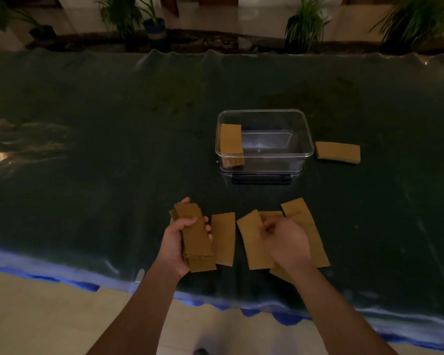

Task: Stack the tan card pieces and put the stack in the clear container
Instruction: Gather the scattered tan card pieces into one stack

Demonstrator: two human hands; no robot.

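My left hand [173, 242] holds a thick stack of tan card pieces [196, 237] just above the table's near side. To its right lies a single tan piece [223, 238]. Several more loose tan pieces [253, 242] lie fanned out beside it, and my right hand [285, 240] rests on them with fingers curled; whether it pinches one I cannot tell. Farther back stands the clear container [303, 139], with a tan stack [231, 139] at its left end. Another tan stack [337, 152] lies on the table just right of the container.
A dark green cloth [113, 149] covers the table, with a blue edge [62, 278] along the near side. Potted plants [305, 24] stand on the floor behind the far edge. The container's lid with a dark latch [262, 179] lies under it.
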